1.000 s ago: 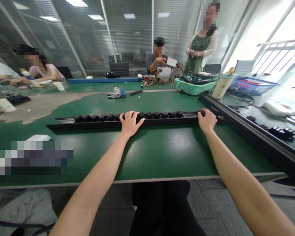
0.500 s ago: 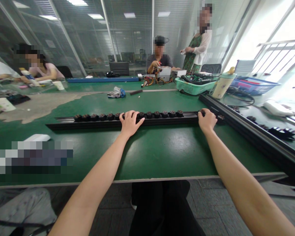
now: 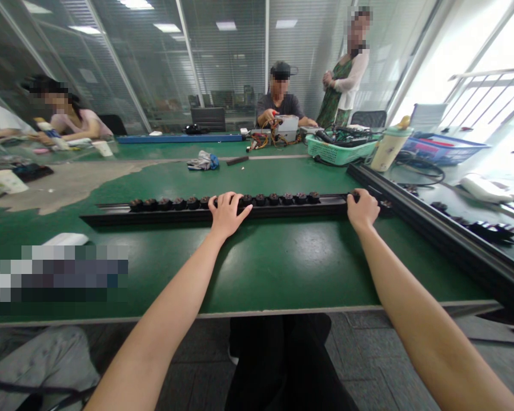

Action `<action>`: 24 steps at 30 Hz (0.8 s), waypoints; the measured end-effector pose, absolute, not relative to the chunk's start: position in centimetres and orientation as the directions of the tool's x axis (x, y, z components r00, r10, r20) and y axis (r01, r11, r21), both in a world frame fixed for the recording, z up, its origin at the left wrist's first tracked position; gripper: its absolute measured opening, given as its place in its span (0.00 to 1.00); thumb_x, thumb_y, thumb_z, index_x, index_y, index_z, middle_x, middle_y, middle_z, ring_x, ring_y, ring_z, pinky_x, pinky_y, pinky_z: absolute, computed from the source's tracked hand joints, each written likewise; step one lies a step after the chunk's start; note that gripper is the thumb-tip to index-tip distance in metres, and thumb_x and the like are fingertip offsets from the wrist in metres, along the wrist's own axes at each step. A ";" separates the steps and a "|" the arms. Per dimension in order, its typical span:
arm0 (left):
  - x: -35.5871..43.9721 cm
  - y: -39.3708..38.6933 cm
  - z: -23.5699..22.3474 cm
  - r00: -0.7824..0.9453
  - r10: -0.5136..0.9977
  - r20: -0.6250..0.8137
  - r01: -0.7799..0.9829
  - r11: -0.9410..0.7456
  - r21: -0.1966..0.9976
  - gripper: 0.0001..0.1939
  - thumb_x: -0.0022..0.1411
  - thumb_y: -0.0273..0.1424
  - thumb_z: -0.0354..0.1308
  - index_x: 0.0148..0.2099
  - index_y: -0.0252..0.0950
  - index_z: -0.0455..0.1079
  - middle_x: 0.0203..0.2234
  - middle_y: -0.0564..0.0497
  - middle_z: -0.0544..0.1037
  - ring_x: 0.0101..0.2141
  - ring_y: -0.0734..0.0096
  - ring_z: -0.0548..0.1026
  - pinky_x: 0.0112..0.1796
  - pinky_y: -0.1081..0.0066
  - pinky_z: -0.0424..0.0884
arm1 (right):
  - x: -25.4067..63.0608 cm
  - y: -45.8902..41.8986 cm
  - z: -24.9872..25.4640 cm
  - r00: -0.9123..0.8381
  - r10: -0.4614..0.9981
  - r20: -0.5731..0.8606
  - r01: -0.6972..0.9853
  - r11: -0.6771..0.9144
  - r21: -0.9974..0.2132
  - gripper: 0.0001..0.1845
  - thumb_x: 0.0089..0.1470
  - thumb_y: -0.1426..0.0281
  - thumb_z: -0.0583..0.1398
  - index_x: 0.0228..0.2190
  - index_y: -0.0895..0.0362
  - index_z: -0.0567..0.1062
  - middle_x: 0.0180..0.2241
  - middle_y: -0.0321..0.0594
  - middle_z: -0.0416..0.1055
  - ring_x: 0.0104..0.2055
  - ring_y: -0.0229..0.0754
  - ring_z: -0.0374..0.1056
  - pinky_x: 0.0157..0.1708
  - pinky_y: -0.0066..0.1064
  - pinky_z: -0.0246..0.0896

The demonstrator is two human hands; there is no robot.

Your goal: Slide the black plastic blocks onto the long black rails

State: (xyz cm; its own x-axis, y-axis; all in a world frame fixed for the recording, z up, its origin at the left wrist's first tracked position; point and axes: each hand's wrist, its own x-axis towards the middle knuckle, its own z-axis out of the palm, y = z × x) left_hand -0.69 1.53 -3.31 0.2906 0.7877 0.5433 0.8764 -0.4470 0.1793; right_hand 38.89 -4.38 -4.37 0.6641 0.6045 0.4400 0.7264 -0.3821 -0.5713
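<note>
A long black rail (image 3: 111, 217) lies across the green table (image 3: 282, 268), with several small dark round parts (image 3: 288, 198) set in a row along its top. My left hand (image 3: 226, 214) rests over the rail near its middle, fingers curled over the row of parts. At the rail's right end, my right hand (image 3: 361, 209) is wrapped round it with the fingers closed. Both forearms reach straight out from the near table edge.
A second long black rail (image 3: 449, 240) runs diagonally along the right. Behind stand a green basket (image 3: 336, 150) of cables, a white jug (image 3: 388, 148), a blue tray (image 3: 443, 148) and a rag (image 3: 203, 162). Two people sit and one stands at the far side. White paper (image 3: 64, 240) lies at left.
My hands and the rail hold nearly still; the right hand has shifted very slightly. The standing person in the background has turned and moved a little.
</note>
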 end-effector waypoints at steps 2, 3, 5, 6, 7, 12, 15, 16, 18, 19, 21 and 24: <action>-0.7 1.5 -3.3 0.291 0.787 0.544 0.877 -0.447 0.177 0.23 0.73 0.49 0.49 0.62 0.46 0.71 0.59 0.42 0.72 0.62 0.49 0.65 0.67 0.45 0.47 | 39.0 -4.3 -4.5 0.666 0.598 0.445 0.725 -0.382 -0.572 0.20 0.61 0.65 0.54 0.51 0.56 0.77 0.48 0.53 0.77 0.50 0.56 0.68 0.53 0.51 0.60; -0.7 1.6 -3.4 0.292 0.786 0.545 0.876 -0.448 0.177 0.24 0.73 0.49 0.49 0.62 0.46 0.71 0.59 0.42 0.72 0.62 0.49 0.65 0.67 0.45 0.47 | 39.1 -4.3 -4.5 0.668 0.594 0.448 0.725 -0.382 -0.573 0.20 0.61 0.65 0.54 0.51 0.56 0.77 0.48 0.53 0.77 0.50 0.56 0.68 0.52 0.50 0.60; -0.7 1.6 -3.4 0.290 0.785 0.548 0.875 -0.449 0.179 0.24 0.73 0.50 0.49 0.62 0.46 0.71 0.59 0.42 0.72 0.62 0.49 0.65 0.67 0.45 0.46 | 39.2 -4.3 -4.5 0.670 0.589 0.451 0.724 -0.383 -0.574 0.21 0.60 0.65 0.55 0.51 0.55 0.78 0.48 0.53 0.77 0.50 0.56 0.68 0.52 0.50 0.61; -0.7 1.6 -3.4 0.290 0.784 0.549 0.874 -0.450 0.182 0.24 0.73 0.50 0.49 0.61 0.46 0.72 0.59 0.42 0.72 0.62 0.49 0.65 0.67 0.45 0.46 | 39.3 -4.3 -4.6 0.671 0.589 0.451 0.723 -0.384 -0.575 0.21 0.60 0.65 0.55 0.51 0.55 0.78 0.48 0.53 0.77 0.50 0.56 0.68 0.52 0.50 0.61; -0.7 1.6 -3.4 0.289 0.783 0.550 0.873 -0.452 0.185 0.24 0.73 0.50 0.49 0.61 0.45 0.72 0.59 0.42 0.72 0.62 0.49 0.65 0.67 0.45 0.46 | 39.3 -4.3 -4.5 0.673 0.588 0.449 0.721 -0.385 -0.576 0.21 0.60 0.65 0.55 0.51 0.55 0.78 0.48 0.52 0.77 0.49 0.56 0.68 0.52 0.50 0.61; -0.7 1.6 -3.4 0.290 0.784 0.549 0.870 -0.455 0.189 0.24 0.73 0.50 0.49 0.61 0.45 0.72 0.59 0.41 0.73 0.62 0.50 0.65 0.67 0.45 0.46 | 39.4 -4.3 -4.4 0.683 0.587 0.435 0.711 -0.396 -0.581 0.22 0.60 0.65 0.55 0.52 0.56 0.78 0.48 0.53 0.77 0.49 0.56 0.68 0.52 0.50 0.60; -0.7 1.6 -3.4 0.290 0.782 0.551 0.872 -0.453 0.185 0.24 0.73 0.50 0.49 0.61 0.45 0.71 0.59 0.41 0.73 0.62 0.50 0.65 0.67 0.45 0.46 | 39.6 -4.3 -4.4 0.685 0.590 0.428 0.706 -0.394 -0.589 0.21 0.60 0.65 0.55 0.52 0.56 0.78 0.48 0.52 0.77 0.49 0.55 0.68 0.53 0.50 0.60; -0.7 1.6 -3.4 0.290 0.783 0.550 0.872 -0.453 0.184 0.24 0.73 0.50 0.49 0.61 0.45 0.71 0.59 0.41 0.73 0.62 0.50 0.65 0.67 0.45 0.46 | 39.7 -4.3 -4.5 0.685 0.591 0.426 0.706 -0.392 -0.590 0.21 0.60 0.65 0.55 0.51 0.56 0.78 0.48 0.52 0.77 0.49 0.55 0.68 0.53 0.50 0.60; -0.7 1.6 -3.4 0.290 0.786 0.546 0.873 -0.451 0.185 0.24 0.73 0.49 0.49 0.62 0.45 0.71 0.59 0.42 0.72 0.62 0.50 0.65 0.67 0.45 0.46 | 40.0 -4.2 -4.5 0.684 0.592 0.426 0.705 -0.388 -0.594 0.21 0.60 0.65 0.56 0.51 0.56 0.78 0.47 0.52 0.77 0.49 0.55 0.67 0.53 0.50 0.61; -0.7 1.5 -3.3 0.289 0.788 0.543 0.874 -0.449 0.186 0.23 0.73 0.49 0.49 0.62 0.46 0.71 0.59 0.42 0.72 0.63 0.49 0.65 0.67 0.45 0.46 | 40.1 -4.2 -4.6 0.686 0.588 0.428 0.703 -0.387 -0.597 0.21 0.59 0.64 0.56 0.51 0.56 0.79 0.47 0.51 0.77 0.50 0.55 0.67 0.53 0.50 0.61; -0.6 1.5 -3.3 0.287 0.791 0.541 0.874 -0.447 0.190 0.23 0.73 0.49 0.50 0.61 0.46 0.71 0.59 0.42 0.72 0.63 0.49 0.64 0.67 0.45 0.46 | 40.4 -4.1 -4.7 0.696 0.576 0.430 0.695 -0.387 -0.606 0.21 0.58 0.64 0.57 0.50 0.55 0.80 0.47 0.51 0.76 0.51 0.56 0.65 0.53 0.51 0.61; -0.6 1.4 -3.3 0.285 0.787 0.547 0.870 -0.452 0.197 0.23 0.73 0.49 0.50 0.61 0.45 0.72 0.59 0.42 0.72 0.62 0.49 0.65 0.67 0.45 0.46 | 40.7 -4.0 -4.8 0.716 0.552 0.427 0.674 -0.386 -0.631 0.22 0.56 0.63 0.59 0.50 0.55 0.81 0.48 0.52 0.75 0.52 0.58 0.63 0.53 0.52 0.62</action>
